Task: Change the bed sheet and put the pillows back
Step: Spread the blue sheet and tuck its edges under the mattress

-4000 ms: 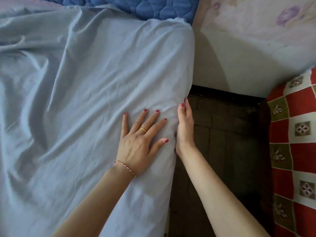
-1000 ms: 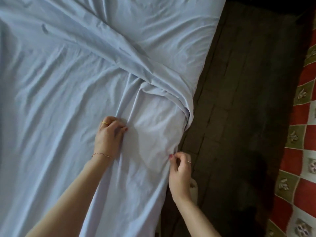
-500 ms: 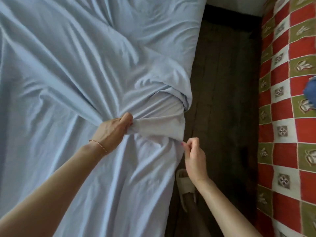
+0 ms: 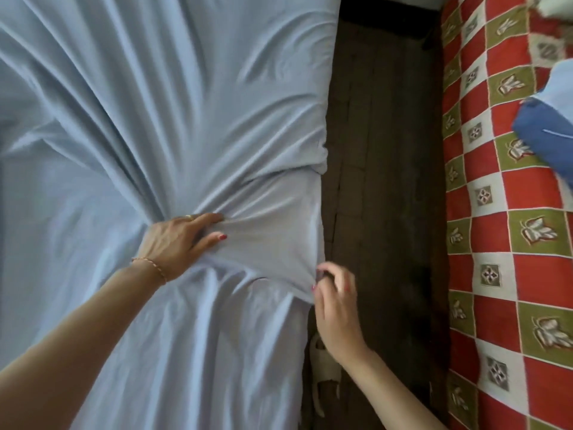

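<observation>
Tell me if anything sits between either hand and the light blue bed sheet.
Nothing visible does. The left hand already grips a bunch of the light blue bed sheet on top of the bed, and the right hand pinches its edge at the bed's side, above the dark floor.

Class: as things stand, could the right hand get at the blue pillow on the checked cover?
Probably not without stepping over: the right hand pinches the sheet edge, and dark floor separates it from the blue pillow.
</observation>
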